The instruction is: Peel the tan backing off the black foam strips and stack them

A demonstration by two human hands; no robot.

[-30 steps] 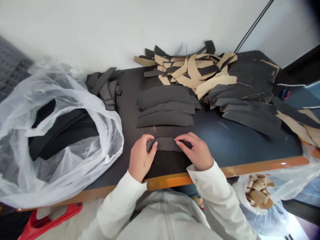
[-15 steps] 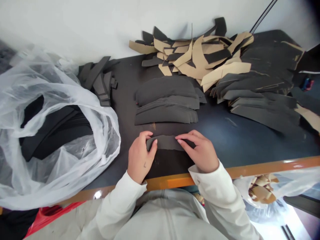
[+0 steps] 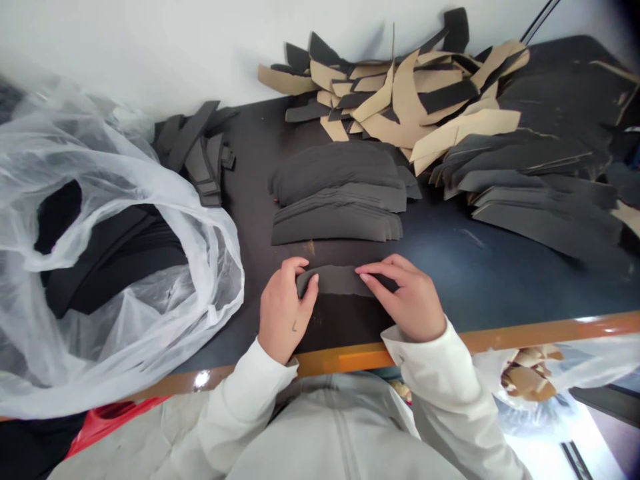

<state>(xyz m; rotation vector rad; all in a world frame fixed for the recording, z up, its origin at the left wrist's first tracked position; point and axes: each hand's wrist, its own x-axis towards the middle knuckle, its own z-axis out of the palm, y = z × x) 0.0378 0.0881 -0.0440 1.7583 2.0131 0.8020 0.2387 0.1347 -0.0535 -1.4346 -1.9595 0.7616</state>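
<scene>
Head view, looking down past the person's white sleeves: a curved strip of dark foam (image 3: 333, 280) lies near the front edge of the desk (image 3: 450, 280), just left of its middle, held between both hands. The left hand (image 3: 287, 310) is closed around the strip's left end, its fingers (image 3: 295, 265) curled over the top and the thumb against the near side, a firm pinch that seems meant to keep that end from slipping. The right hand (image 3: 407, 300) comes in from the other end, its fingers (image 3: 380, 271) almost straight and lying across the strip; whether its thumb is underneath cannot be told. Just beyond sit neat stacks of dark foam strips (image 3: 337, 193), apparently grouped to keep like pieces together. Tan-backed offcuts (image 3: 395, 100) are heaped along the back edge, a pile of dark sheets (image 3: 540, 193) fills the right end, and a clear plastic bag (image 3: 100, 300) holding dark pieces slumps over the left end
</scene>
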